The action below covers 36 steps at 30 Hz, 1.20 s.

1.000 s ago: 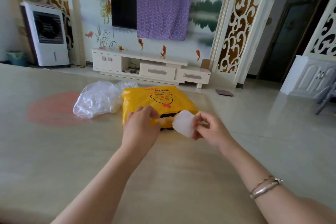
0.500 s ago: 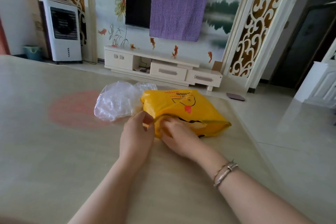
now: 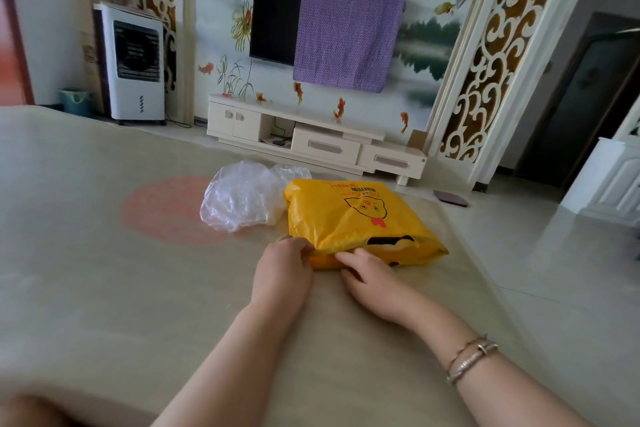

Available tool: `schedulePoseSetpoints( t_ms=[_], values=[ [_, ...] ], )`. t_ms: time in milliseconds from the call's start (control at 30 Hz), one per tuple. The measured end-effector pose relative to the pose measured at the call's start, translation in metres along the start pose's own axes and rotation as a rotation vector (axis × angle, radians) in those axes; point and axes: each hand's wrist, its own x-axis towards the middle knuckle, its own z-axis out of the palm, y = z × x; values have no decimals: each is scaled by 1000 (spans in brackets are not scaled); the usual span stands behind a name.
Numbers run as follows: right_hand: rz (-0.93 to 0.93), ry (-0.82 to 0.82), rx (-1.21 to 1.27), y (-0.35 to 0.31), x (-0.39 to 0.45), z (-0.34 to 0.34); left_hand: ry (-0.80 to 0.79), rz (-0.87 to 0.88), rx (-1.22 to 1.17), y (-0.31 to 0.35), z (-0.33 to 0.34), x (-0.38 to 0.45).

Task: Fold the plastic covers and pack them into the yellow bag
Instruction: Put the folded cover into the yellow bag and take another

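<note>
The folded white cover held a second ago is gone from view, judged tucked inside the yellow bag [image 3: 356, 218] on the desk [image 3: 104, 288]. The bag's near opening is pinched by the left hand [image 3: 282, 265]; the right hand [image 3: 369, 274] reaches in, grip hidden. Unfolded plastic covers [image 3: 239, 199] lie just left of the bag.

Mural wall [image 3: 221, 28]; perhaps tiled floor [image 3: 554, 270]

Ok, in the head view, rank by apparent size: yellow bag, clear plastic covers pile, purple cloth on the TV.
1. purple cloth
2. yellow bag
3. clear plastic covers pile

The cloth hangs much farther away, so its real size is likely larger still.
</note>
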Motion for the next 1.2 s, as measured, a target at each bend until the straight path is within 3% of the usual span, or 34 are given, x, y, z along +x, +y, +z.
schedulePoseSetpoints(
  t_ms=[133,333,533,700,900,1033,1200],
  values=[
    [-38,86,52,7,-27,-15,37,-23,-81,0,-3,-2],
    [-102,249,120,-11,-31,-29,320,-135,-482,7,-23,-15],
    [-183,359,131,-49,11,-26,442,-214,-508,-17,-61,-10],
    [-190,287,-47,-86,65,5,464,-237,-492,-43,-74,-9],
    [-39,10,-241,-107,109,27,468,-222,-516,-52,-74,1],
    [-66,65,-134,-107,108,24,472,-243,-521,-55,-76,3],
    [-77,81,273,-97,78,-2,474,-198,-445,-53,-73,-6]
  ],
)
